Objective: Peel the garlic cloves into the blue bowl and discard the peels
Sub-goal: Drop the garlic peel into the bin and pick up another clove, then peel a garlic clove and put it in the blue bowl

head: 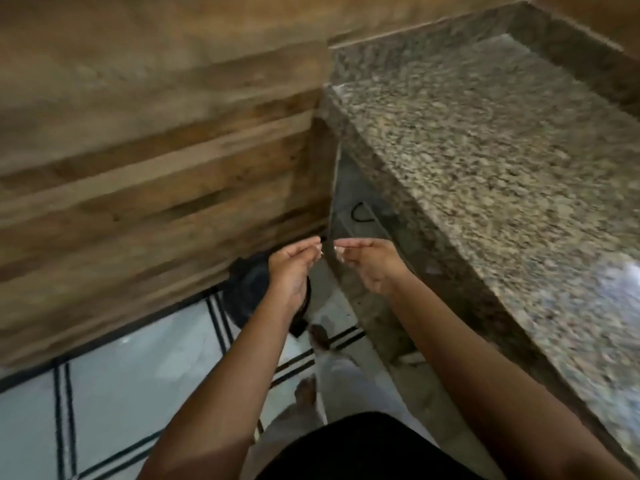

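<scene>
My left hand (294,268) and my right hand (370,263) are held out side by side, fingertips almost meeting, above a black bin (247,292) on the floor. The fingers of both hands are nearly straight, and I see nothing gripped in either. The frame is blurred, so small peel scraps on the fingers cannot be made out. Neither the blue bowl nor any garlic clove is in view. The left wrist hides part of the bin.
A speckled granite counter (485,150) runs along the right, its front edge just right of my right hand. A wood-patterned wall (156,168) rises behind the bin. Below are a white tiled floor with dark lines (138,358) and bare feet (318,336).
</scene>
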`<action>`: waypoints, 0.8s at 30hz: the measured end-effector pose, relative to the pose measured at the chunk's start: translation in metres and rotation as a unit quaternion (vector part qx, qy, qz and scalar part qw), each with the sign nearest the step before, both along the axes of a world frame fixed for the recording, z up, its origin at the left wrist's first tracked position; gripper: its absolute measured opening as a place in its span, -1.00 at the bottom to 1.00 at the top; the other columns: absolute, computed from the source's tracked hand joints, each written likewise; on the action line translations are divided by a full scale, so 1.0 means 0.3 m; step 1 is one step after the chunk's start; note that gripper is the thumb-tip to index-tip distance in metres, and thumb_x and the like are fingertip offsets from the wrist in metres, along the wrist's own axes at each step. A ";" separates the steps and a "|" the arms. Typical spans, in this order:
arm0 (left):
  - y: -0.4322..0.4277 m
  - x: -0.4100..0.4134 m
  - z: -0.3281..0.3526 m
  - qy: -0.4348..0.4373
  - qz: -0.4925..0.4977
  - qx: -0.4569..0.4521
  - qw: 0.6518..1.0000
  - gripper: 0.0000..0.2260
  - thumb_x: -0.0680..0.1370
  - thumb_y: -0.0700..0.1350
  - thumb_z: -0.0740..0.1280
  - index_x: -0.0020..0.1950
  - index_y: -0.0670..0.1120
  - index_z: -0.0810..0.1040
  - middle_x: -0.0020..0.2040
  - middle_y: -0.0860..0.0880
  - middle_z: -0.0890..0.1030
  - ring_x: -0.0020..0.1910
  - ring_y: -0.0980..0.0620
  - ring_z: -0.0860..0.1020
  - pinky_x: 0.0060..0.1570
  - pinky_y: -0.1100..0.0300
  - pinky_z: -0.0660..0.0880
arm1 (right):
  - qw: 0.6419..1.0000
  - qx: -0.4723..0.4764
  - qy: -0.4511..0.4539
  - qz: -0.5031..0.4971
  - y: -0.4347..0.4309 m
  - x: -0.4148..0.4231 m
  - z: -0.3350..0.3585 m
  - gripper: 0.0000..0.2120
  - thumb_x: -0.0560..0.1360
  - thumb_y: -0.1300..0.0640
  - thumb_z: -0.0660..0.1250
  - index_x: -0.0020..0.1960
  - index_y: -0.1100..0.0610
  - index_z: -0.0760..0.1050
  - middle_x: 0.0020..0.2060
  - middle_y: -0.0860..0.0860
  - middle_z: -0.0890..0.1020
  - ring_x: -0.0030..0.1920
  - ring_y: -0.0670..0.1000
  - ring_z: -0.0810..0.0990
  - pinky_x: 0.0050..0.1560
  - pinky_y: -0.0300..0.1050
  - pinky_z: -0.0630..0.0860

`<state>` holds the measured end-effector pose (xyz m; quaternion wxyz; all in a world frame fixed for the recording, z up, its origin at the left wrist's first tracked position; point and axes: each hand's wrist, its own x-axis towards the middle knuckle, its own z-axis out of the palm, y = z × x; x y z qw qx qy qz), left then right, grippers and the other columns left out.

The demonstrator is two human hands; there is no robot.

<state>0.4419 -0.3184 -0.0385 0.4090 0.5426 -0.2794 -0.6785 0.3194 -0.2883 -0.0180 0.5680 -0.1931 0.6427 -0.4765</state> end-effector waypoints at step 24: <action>-0.452 0.105 -0.818 -0.249 -0.014 0.179 0.952 -0.70 0.64 -0.15 0.15 0.32 -0.23 0.45 0.28 -0.15 0.50 0.26 -0.09 0.46 0.10 0.28 0.37 | 0.951 0.292 -0.086 0.050 -0.627 0.272 -0.940 -0.73 0.60 0.13 0.14 0.20 0.25 0.46 -0.05 0.17 0.53 -0.21 0.05 0.48 -0.29 -0.11 0.48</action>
